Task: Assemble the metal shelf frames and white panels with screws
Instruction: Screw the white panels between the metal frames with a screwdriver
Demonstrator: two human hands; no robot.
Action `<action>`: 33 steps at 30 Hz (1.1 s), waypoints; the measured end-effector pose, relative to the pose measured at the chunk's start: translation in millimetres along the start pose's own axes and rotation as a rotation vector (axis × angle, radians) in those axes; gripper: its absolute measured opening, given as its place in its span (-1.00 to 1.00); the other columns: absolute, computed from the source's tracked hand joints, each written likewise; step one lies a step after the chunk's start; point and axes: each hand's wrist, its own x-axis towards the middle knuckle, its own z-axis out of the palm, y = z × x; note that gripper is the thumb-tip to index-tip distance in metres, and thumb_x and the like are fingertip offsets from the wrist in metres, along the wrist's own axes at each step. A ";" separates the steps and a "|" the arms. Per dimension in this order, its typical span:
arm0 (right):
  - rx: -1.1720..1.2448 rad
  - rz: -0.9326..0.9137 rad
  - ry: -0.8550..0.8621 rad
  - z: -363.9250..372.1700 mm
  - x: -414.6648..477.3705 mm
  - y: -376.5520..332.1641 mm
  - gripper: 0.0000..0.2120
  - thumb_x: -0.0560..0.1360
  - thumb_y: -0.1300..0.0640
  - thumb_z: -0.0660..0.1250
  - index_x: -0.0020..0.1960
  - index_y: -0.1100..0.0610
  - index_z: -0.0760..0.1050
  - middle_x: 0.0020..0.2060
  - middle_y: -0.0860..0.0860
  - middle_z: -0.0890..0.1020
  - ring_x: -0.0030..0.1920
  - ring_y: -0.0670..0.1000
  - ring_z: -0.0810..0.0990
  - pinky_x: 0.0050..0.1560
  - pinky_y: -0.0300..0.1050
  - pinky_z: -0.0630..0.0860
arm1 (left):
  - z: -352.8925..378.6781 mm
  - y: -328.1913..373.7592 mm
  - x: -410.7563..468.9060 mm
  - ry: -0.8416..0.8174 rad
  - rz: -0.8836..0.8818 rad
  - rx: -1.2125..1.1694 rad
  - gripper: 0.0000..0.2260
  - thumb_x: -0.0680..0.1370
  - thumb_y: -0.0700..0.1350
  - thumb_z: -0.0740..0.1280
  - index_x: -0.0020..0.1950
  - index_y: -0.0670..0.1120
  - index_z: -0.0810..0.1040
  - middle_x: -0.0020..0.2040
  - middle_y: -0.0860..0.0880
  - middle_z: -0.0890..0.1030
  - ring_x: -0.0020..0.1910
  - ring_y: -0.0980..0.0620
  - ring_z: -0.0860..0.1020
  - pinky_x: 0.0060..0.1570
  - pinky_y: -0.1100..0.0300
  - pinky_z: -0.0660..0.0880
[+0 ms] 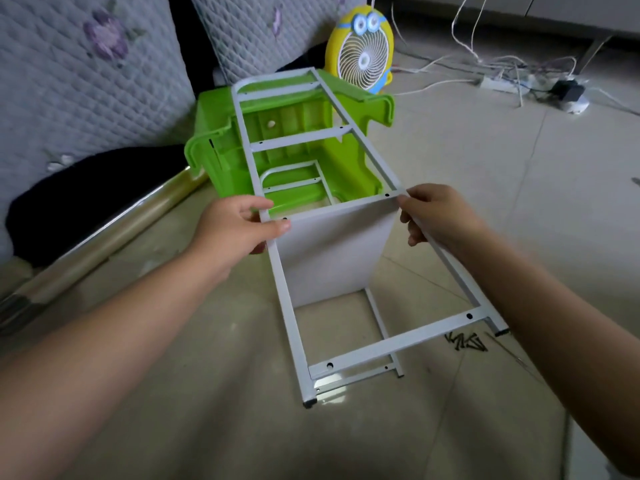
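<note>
A white metal ladder-shaped frame [403, 337] lies level on top of an upright white panel [332, 251]. A second frame [375, 315] lies on the floor under the panel. My left hand [239, 226] grips the upper frame's left rail where a crossbar meets it, thumb on top near a black screw hole. My right hand [436, 216] pinches the right rail at the other end of that crossbar. A small heap of black screws [465, 342] lies on the tiles right of the frame's near end.
An overturned green plastic stool [221, 150] sits under the frame's far end. Behind it stand a yellow cartoon fan [362, 50] and quilted grey cushions [79, 74]. A shiny roll [104, 237] lies at left. White cables and a power strip [498, 83] trail at back right.
</note>
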 end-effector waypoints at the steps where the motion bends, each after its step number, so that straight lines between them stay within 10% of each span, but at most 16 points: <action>1: -0.004 0.001 0.004 0.1 0.0 -0.6 -0.84 0.57 0.21 0.17 -0.15 0.25 0.44 -0.41 0.06 0.43 -0.68 -0.15 0.34 -0.59 -0.29 0.45 | -2.5 1.5 -3.0 -0.026 0.027 0.075 -0.71 0.37 -0.23 0.49 0.06 -0.12 0.57 -0.24 -0.03 0.55 -0.37 0.05 0.53 -0.26 0.26 0.56; 10: -0.070 0.094 0.005 -2.1 1.9 -13.8 -0.90 0.51 0.23 0.30 -0.05 0.27 0.46 -0.37 0.13 0.51 -0.43 0.04 0.53 -0.24 -0.07 0.60 | -4.2 41.0 11.1 -0.137 0.147 0.994 -0.87 0.43 -0.20 0.36 -0.08 -0.17 0.66 -0.15 -0.16 0.65 -0.08 -0.12 0.60 -0.08 0.14 0.54; 24: -0.114 0.098 0.035 -3.2 1.1 -24.5 -0.90 0.49 0.25 0.33 -0.16 0.27 0.47 -0.41 0.13 0.55 -0.42 0.01 0.56 -0.36 -0.21 0.56 | 10.2 43.0 11.5 -0.192 0.198 1.240 -0.90 0.46 -0.30 0.24 -0.13 -0.29 0.53 -0.13 -0.22 0.52 -0.09 -0.18 0.55 -0.27 0.14 0.36; 33: -0.171 0.090 0.065 5.8 0.1 -22.0 -0.78 0.50 0.27 0.28 -0.02 0.47 0.49 -0.43 0.12 0.55 -0.39 0.10 0.59 -0.18 0.04 0.60 | 7.3 42.5 8.5 -0.170 0.165 1.239 -0.91 0.45 -0.30 0.23 -0.14 -0.32 0.50 -0.19 -0.19 0.49 -0.03 -0.20 0.57 -0.13 0.05 0.50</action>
